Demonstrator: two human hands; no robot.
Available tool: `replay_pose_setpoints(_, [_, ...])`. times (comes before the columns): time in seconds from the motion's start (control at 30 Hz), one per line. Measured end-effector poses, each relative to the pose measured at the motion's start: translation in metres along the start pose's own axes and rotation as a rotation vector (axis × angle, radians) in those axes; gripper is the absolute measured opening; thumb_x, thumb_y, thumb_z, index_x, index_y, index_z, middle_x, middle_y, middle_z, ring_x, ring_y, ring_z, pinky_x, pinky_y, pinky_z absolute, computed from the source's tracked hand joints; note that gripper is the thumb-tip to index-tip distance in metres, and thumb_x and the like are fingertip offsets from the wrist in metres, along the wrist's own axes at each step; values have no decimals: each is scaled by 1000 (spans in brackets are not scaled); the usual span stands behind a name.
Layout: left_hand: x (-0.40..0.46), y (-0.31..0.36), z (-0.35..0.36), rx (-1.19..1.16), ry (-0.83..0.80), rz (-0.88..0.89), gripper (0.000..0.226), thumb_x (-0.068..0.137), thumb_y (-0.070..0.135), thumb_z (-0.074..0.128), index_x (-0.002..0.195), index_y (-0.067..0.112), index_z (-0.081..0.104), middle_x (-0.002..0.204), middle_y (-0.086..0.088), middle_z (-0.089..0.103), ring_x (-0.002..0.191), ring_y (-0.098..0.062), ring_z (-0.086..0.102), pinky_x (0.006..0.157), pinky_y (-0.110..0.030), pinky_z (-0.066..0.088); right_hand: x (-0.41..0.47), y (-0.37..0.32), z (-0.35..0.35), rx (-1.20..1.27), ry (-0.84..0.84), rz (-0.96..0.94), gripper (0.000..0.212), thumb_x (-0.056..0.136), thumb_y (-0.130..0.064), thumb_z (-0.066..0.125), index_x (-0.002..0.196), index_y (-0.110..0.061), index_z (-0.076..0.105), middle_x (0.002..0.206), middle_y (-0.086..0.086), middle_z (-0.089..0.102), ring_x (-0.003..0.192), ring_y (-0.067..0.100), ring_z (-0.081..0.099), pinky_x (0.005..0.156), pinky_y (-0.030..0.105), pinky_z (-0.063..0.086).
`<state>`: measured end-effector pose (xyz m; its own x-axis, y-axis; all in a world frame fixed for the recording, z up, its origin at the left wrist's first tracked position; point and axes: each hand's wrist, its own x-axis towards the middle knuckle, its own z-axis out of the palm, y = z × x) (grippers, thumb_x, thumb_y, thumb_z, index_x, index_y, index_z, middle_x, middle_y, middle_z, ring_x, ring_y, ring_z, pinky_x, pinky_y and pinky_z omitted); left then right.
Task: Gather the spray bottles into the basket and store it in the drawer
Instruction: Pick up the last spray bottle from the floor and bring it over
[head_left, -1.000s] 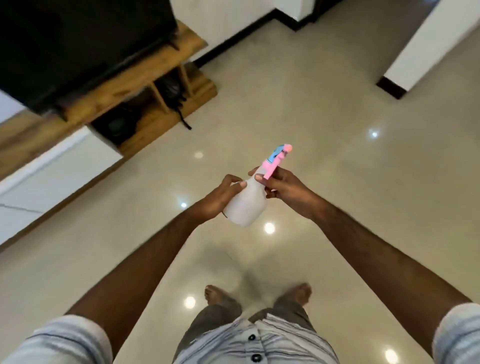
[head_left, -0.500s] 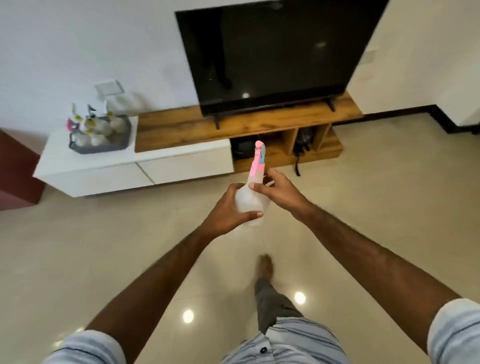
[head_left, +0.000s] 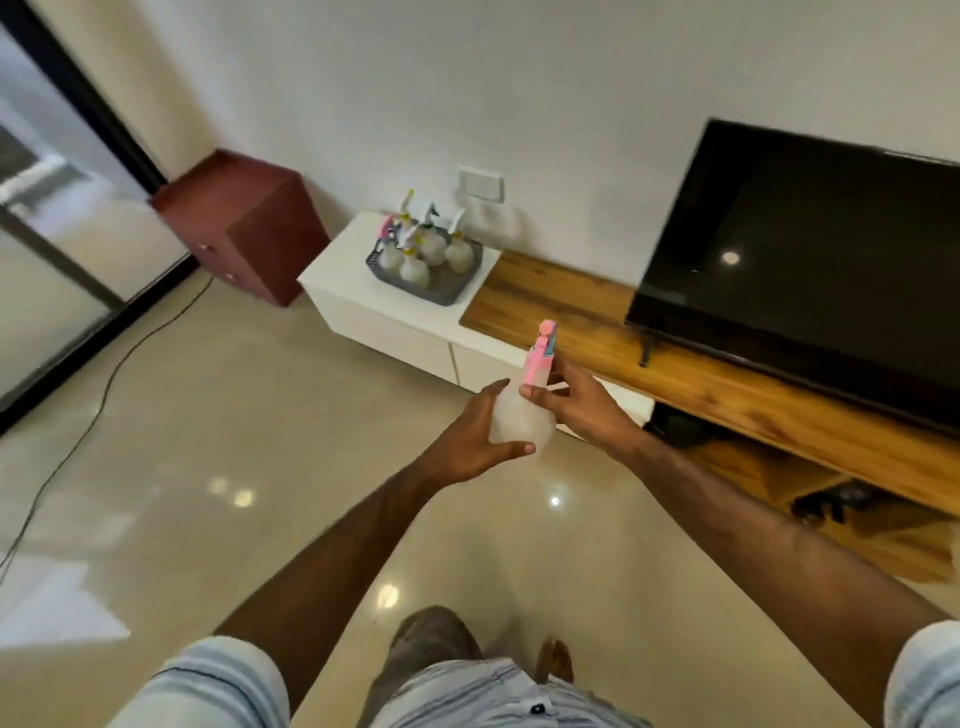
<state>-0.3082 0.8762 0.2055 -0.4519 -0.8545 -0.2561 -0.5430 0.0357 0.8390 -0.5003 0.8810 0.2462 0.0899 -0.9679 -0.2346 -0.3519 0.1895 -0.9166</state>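
I hold one white spray bottle (head_left: 521, 418) with a pink and blue nozzle upright in front of me. My left hand (head_left: 474, 439) cups its round body from the left and below. My right hand (head_left: 576, 402) grips its neck just under the pink trigger. Farther ahead, a grey basket (head_left: 385, 272) with several white spray bottles (head_left: 431, 244) stands on the white cabinet top (head_left: 343, 273). The white drawer fronts (head_left: 400, 340) below it are closed.
A wooden TV stand (head_left: 727, 384) with a black television (head_left: 810, 239) runs to the right. A dark red box cabinet (head_left: 244, 228) stands left of the white cabinet. A black cable (head_left: 109, 379) trails over the glossy floor. A glass door (head_left: 47, 218) is at far left.
The view has swung left and drawn closer to the cabinet; the basket now lies ahead, above my hands. Both hands keep the same hold on the bottle.
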Motion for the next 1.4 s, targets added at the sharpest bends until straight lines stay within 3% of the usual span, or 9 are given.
replay_pose_setpoints(0.23, [85,-62,-94,-82,198,-52,98,78,44,82,153,28,20,155,2,30,131,-10,37,97,-18,40,160,-33,46,-50,-103,-48,50,87,-42,71,131,-31,50,117,-9,61,102,11,64,86,36,59])
replay_pose_setpoints(0.3, [112,-79,-126,-91,201,-73,101,77,45,82,153,27,20,154,1,31,130,-10,38,102,-25,44,203,-42,64,-39,-102,-27,51,88,-41,71,132,-27,50,118,-8,61,102,11,62,86,34,59])
replay_pose_setpoints(0.43, [162,-104,-205,-270,29,-163,105,70,39,89,148,31,19,142,0,44,122,-11,53,89,-25,57,284,-67,96,31,-89,35,49,86,-30,74,129,-19,54,121,3,66,107,19,64,91,38,56])
replay_pose_setpoints(0.57, [203,-127,-288,-529,-114,-239,105,61,39,88,146,30,29,137,-8,55,124,-22,58,91,-36,58,356,-94,111,322,-181,107,34,87,-17,74,118,-24,63,109,0,71,105,20,66,86,36,56])
replay_pose_setpoints(0.83, [304,-175,-392,-1001,-213,-321,63,78,33,72,138,25,56,135,-5,62,116,-23,65,87,-40,59,490,-106,115,619,-299,221,43,80,-21,80,122,-24,69,127,5,69,120,23,64,93,36,57])
replay_pose_setpoints(0.97, [373,-198,-425,-782,-58,-427,50,96,34,61,140,13,51,142,-19,56,110,-28,61,93,-44,49,557,-97,118,456,-170,276,44,83,-26,78,125,-21,64,124,5,71,112,16,68,81,27,59])
replay_pose_setpoints(1.1, [429,-238,-451,-230,57,-465,30,98,20,61,126,14,55,131,-10,62,95,-9,57,73,-20,42,614,-74,135,149,167,299,39,80,-29,82,113,-18,64,105,6,73,85,13,70,64,24,57])
replay_pose_setpoints(1.23, [472,-277,-477,6,-33,-427,36,97,15,61,131,3,57,136,-12,59,126,-22,54,100,-27,42,660,-39,157,7,435,365,46,77,-22,84,113,-2,64,108,17,70,97,28,67,85,42,56])
replay_pose_setpoints(1.4, [519,-335,-505,115,-32,-454,37,97,22,60,132,12,54,137,-12,51,129,-28,50,112,-46,40,702,2,199,-168,515,496,44,77,-25,82,115,-10,66,114,15,61,108,30,61,91,36,49])
